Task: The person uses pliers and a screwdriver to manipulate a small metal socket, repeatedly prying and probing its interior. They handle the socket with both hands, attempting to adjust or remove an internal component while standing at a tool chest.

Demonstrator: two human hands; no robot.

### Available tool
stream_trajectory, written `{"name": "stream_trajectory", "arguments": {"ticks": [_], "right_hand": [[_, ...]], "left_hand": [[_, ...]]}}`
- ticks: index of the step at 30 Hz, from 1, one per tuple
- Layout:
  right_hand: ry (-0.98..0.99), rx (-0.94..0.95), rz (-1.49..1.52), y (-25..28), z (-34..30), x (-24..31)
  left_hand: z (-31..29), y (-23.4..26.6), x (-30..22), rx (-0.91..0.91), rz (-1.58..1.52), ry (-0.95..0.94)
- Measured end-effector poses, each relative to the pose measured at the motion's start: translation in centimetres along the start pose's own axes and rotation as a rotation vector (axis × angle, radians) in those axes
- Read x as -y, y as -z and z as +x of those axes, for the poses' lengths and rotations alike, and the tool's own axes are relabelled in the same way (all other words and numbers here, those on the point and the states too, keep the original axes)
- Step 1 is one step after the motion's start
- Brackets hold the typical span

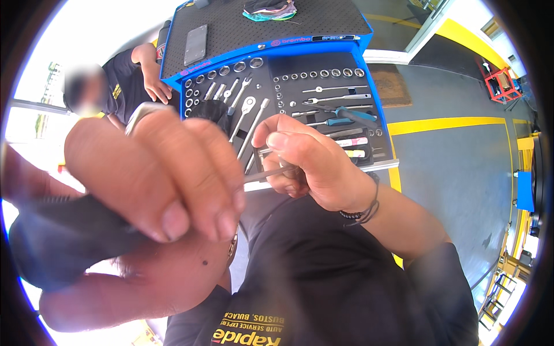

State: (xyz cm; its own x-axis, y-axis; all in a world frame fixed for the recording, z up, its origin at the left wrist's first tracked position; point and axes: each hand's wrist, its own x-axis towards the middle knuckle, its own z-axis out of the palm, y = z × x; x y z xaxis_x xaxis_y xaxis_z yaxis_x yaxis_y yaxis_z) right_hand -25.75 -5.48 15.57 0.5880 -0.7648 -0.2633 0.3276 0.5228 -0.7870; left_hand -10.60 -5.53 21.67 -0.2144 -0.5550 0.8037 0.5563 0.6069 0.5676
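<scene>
Close to the camera, my left hand (167, 184) is blurred, its fingers curled round a thick black handle (63, 236). A thin metal rod (262, 174) spans the gap between my hands. Whether it joins the black handle is hidden by my left fingers. My right hand (314, 158), with a dark cord bracelet at the wrist, pinches the rod's far end between thumb and fingers. Beyond both hands lies an open tool drawer (271, 86) holding sockets, a ratchet (245, 109), wrenches and blue-handled pliers (346, 113).
The blue tool cart (366, 43) has a black perforated top bearing a phone (196, 45) and folded cloths (268, 8). At the left a person (124, 75) in black rests a hand by the cart. A red stand (502, 86) is on the grey, yellow-lined floor (450, 144).
</scene>
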Motion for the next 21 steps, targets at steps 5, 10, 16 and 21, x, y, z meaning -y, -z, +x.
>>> {"name": "stream_trajectory", "arguments": {"ticks": [5, 10, 16, 21], "right_hand": [[0.074, 0.056, -0.047, -0.5, 0.0, 0.5], [0.065, 0.069, 0.005, -0.1, -0.2, 0.7], [0.156, 0.213, -0.059, 0.2, -0.4, 0.8], [0.428, 0.26, -0.509, 1.1, -2.0, 1.3]], "left_hand": [[-0.5, -0.3, -2.4, -0.218, 0.007, 0.018], [-0.5, 0.4, -2.7, -0.313, -0.095, -0.02], [-0.9, 1.3, -3.5, -0.314, -0.093, -0.02], [-4.3, 0.6, -1.6, -0.319, 0.093, 0.264]]}}
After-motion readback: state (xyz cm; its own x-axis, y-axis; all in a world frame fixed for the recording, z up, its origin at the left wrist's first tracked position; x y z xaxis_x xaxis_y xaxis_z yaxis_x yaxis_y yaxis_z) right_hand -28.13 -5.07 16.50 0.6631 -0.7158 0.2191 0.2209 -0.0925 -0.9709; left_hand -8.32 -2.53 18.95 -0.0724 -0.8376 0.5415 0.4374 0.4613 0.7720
